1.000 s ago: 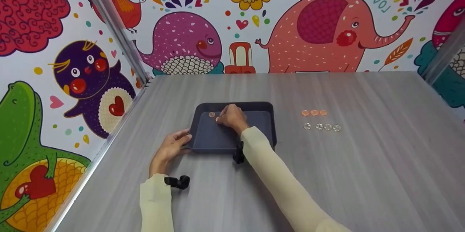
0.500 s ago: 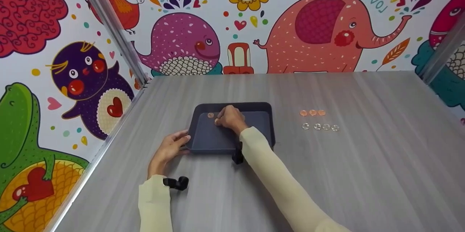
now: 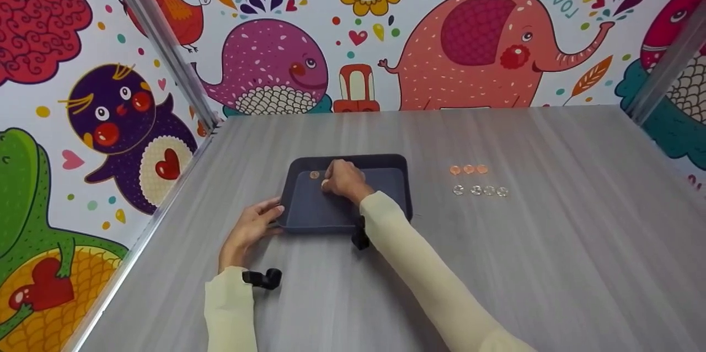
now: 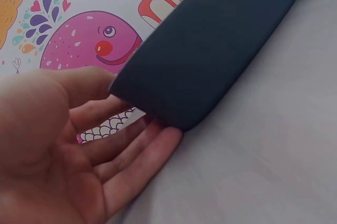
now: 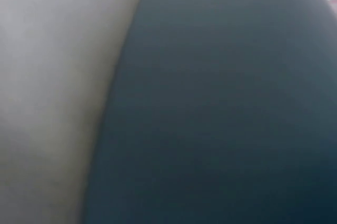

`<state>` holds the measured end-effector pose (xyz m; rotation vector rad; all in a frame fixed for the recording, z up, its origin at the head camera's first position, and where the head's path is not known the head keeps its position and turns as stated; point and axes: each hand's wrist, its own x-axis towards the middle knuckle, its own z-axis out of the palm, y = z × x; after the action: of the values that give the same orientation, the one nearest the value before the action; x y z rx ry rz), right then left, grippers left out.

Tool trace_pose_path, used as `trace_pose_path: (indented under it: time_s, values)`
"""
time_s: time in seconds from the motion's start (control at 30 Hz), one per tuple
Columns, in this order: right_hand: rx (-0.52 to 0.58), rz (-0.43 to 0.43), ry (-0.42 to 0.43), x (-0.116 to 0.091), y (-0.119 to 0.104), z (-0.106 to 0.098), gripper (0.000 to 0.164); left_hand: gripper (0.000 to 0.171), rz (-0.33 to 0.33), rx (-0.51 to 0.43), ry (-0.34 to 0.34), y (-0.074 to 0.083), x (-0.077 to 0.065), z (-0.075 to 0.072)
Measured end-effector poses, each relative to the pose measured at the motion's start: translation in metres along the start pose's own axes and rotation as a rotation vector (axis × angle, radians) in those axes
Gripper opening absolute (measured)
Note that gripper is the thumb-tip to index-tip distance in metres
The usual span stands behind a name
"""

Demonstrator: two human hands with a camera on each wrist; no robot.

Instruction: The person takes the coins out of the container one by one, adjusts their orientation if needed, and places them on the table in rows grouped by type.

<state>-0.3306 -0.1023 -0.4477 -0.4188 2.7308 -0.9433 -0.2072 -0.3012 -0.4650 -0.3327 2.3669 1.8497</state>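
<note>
My left hand (image 3: 248,228) clamps the near left corner of a dark tray (image 3: 320,229) on the grey, wood-grained desk (image 3: 551,264); my right hand (image 3: 346,180), fingers bunched, is inside, beside a copper coin (image 3: 314,175), its grasp uncertain. Right: three copper coins (image 3: 469,169) beyond four silvery coins (image 3: 489,191). The far wall (image 3: 424,15) bears cartoon animals.

Left hand (image 3: 251,225) at my tray's (image 3: 314,211) near-left corner, right hand (image 3: 346,180) inside, one coin (image 3: 314,175) just left of it; off right, three coins (image 3: 469,169) lined behind four coins (image 3: 476,190).
</note>
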Motion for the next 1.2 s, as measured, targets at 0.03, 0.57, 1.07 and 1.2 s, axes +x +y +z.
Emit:
trace_pose_path:
  time_s: [0.03, 0.57, 1.07, 1.2]
  values:
    - [-0.001, -0.010, -0.006, 0.000, 0.000, 0.000, 0.021, 0.051, -0.002, -0.001, 0.001, -0.001, 0.000, 0.000]
    - [0.181, -0.081, -0.131, 0.000, 0.011, -0.009, 0.024, 0.052, -0.008, 0.014, 0.016, -0.001, -0.002, 0.000]
    - [0.233, -0.210, -0.085, -0.015, 0.006, -0.024, 0.016, 0.052, -0.015, 0.011, 0.000, -0.003, 0.001, -0.001]
    - [0.264, -0.214, -0.056, -0.023, 0.004, -0.034, 0.017, 0.052, -0.021, 0.015, -0.006, -0.001, 0.000, -0.003]
